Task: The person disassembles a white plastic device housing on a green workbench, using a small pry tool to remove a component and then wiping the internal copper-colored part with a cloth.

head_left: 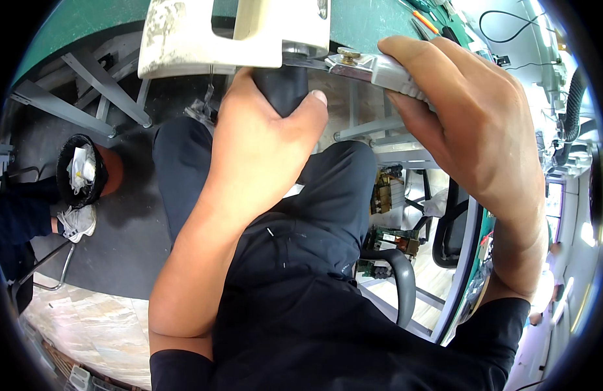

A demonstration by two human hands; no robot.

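A worn cream-coloured tool housing [184, 45] sits at the green table's front edge [360, 19], with a metal part at its right underside. My left hand [262, 137] is closed around a black cylindrical part [278, 88] below the housing, thumb along its right side. A silver metal bar [386, 75] with a brass-coloured screw [347, 55] reaches rightward from there, and my right hand [464, 117] is closed on its outer end, fingertips over the top and thumb underneath. Where the bar joins the housing is partly hidden.
An orange-handled tool [425, 23] and pliers lie on the table. Grey table legs [93, 98] stand below. A lined bin [76, 166] is at left, beside another person's shoe [76, 225] and trousers. A black chair armrest [396, 274] and stacked circuit boards [386, 199] are at right.
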